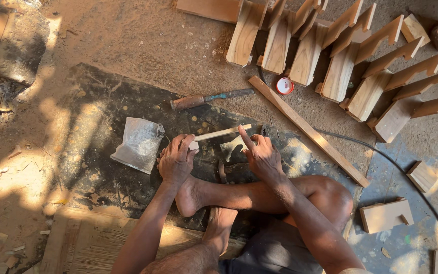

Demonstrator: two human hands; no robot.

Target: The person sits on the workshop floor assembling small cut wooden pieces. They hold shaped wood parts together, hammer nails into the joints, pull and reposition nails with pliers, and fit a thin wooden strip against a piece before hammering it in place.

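I sit on the ground with my legs crossed over a dark mat (107, 106). My left hand (176, 160) pinches the near end of a thin pale wooden stick (223, 133). My right hand (260, 155) rests by the stick's other part, its index finger stretched up against the stick. Under my hands lie a small metal piece (231, 147) and a dark tool (229, 170), partly hidden. A clear plastic bag (139, 143) lies just left of my left hand.
A chisel with a wooden handle (210, 98) lies beyond the stick. A long wooden batten (307, 129) runs diagonally at the right. Several angled wooden brackets (361, 61) line the top right, with a red-and-white lid (284, 86), a black cable (406, 172) and wooden blocks (386, 215).
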